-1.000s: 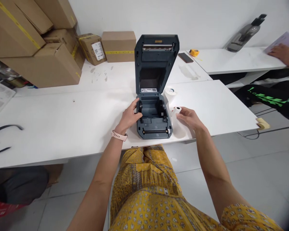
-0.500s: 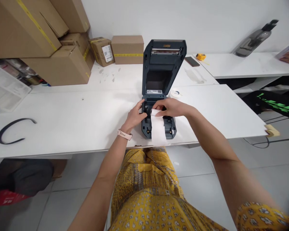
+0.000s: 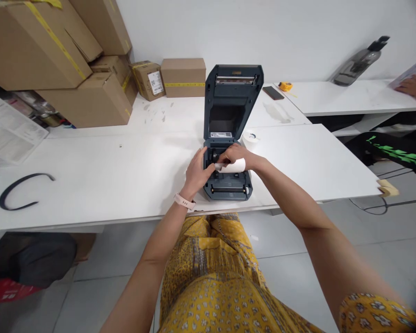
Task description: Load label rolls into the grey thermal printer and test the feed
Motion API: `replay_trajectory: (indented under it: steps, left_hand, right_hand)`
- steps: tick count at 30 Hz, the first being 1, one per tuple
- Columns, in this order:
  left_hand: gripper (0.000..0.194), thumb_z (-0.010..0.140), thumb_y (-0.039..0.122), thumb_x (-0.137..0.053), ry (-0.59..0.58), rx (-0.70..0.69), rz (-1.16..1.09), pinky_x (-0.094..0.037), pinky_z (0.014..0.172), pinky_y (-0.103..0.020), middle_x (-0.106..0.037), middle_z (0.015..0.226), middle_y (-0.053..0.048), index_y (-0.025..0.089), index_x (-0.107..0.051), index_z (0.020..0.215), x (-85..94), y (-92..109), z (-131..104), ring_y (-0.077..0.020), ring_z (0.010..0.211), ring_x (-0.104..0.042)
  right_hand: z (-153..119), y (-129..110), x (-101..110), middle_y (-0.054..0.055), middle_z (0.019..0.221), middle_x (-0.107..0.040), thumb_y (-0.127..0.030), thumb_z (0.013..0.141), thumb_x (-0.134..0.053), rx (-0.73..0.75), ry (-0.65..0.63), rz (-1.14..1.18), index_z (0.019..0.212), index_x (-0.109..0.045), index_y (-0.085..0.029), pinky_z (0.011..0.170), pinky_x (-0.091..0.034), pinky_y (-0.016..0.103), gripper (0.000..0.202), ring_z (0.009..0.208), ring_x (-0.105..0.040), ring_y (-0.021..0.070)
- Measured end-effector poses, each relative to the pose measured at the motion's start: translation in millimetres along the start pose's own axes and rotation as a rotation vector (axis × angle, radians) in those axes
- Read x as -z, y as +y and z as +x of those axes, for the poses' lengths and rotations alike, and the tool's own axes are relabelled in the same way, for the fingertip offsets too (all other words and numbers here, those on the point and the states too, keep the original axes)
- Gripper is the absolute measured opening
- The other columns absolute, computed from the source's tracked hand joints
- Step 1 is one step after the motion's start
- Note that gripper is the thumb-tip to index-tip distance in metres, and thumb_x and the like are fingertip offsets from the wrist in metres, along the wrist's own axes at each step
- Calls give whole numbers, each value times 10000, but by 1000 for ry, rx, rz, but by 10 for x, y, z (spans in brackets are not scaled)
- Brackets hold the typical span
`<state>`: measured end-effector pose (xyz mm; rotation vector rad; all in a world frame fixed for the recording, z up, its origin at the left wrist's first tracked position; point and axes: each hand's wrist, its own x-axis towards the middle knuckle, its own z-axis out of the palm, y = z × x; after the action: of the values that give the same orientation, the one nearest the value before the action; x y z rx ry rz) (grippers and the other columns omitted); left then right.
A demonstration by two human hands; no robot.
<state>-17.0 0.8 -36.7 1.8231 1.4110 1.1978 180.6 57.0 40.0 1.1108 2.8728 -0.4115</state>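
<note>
White paper, wound in a small roll (image 3: 235, 166), lies across the open body of a dark printer (image 3: 225, 181), behind the black roller (image 3: 227, 190) at its front; what the roll rests on, if anything, is hidden by the right hand (image 3: 236, 153). The fingers of that hand curl over the roll from behind and pinch it toward its left end, the tips partly out of sight. The left hand (image 3: 196, 172) sits at the printer's left rim, thumb and fingers spread apart, the thumb close to the roll's left end, though I cannot tell whether it touches the paper. The roll looks light, with a soft, smooth outer layer that would probably crease or tear under a hard squeeze and could unwind if held by its surface alone; the firmer hold is likely at the two ends, near the core. The printer seems much heavier, with a stiff, hard casing, so a steadying touch suits its side rim better than the raised lid (image 3: 210, 111), which looks hinged at the back. Just behind the right wrist, another white roll (image 3: 251, 140) stands on the tabletop (image 3: 152, 175) beside the printer
</note>
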Motion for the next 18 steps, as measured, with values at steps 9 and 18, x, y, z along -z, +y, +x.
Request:
replay_trajectory:
  steps: [9, 18]
  left_hand:
    - [385, 887, 183, -651, -111, -469, 129, -311, 1297, -570, -771, 1272, -76, 238, -696, 1265, 72, 534, -453, -253, 1291, -669]
    - [174, 982, 161, -637, 26, -697, 124, -597, 1055, -451, -846, 1025, -41, 229, -796, 1003, -71, 391, -790, -197, 1037, -798]
  right_hand:
    - [27, 10, -1, 78, 853, -815, -293, 836, -700, -13, -14, -31, 912, -813, -165, 749, -342, 301, 187, 796, -696, 219]
    - [-16, -12, 16, 92, 974, -838, -294, 866, -729, -2, -5, -5, 1063, -838, -174, 834, -420, 306, 255, 906, -726, 238]
